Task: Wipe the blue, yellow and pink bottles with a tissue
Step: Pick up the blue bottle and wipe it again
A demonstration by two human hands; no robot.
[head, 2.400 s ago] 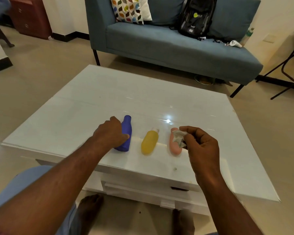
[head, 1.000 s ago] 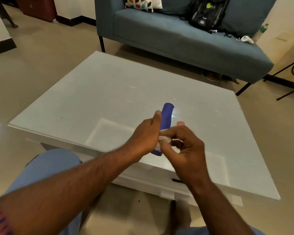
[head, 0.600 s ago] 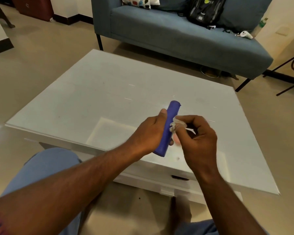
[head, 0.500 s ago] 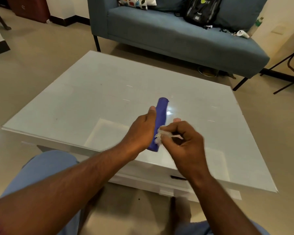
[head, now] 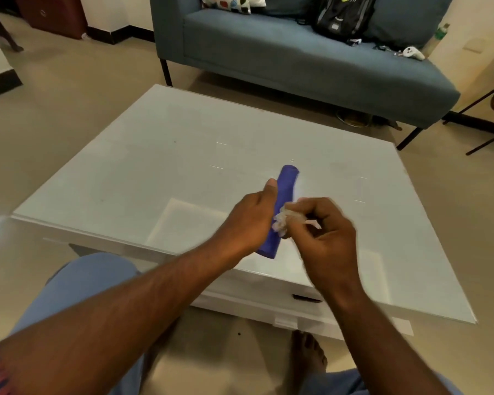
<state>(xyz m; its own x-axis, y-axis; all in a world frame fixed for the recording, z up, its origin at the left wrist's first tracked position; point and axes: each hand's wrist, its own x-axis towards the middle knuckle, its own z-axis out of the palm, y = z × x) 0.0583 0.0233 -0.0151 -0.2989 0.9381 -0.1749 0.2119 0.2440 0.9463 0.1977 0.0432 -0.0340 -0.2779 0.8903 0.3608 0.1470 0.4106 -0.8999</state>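
Note:
My left hand (head: 250,220) grips the blue bottle (head: 285,183) above the white table (head: 154,166), its neck pointing away from me and its base toward me. My right hand (head: 322,238) pinches a crumpled white tissue (head: 283,222) against the bottle's right side, near the middle. The yellow and pink bottles are hidden behind my hands.
A blue sofa (head: 268,49) stands beyond the table, with a patterned cushion (head: 226,1), a black backpack (head: 342,15) and a white controller (head: 414,54) on it. Black chair legs (head: 491,115) are at the right. My knees and bare feet are below the table's near edge.
My left hand lifted the blue bottle off the table, where it lay beside the yellow and pink ones. My right hand brought the tissue against it and has been rubbing along its side.

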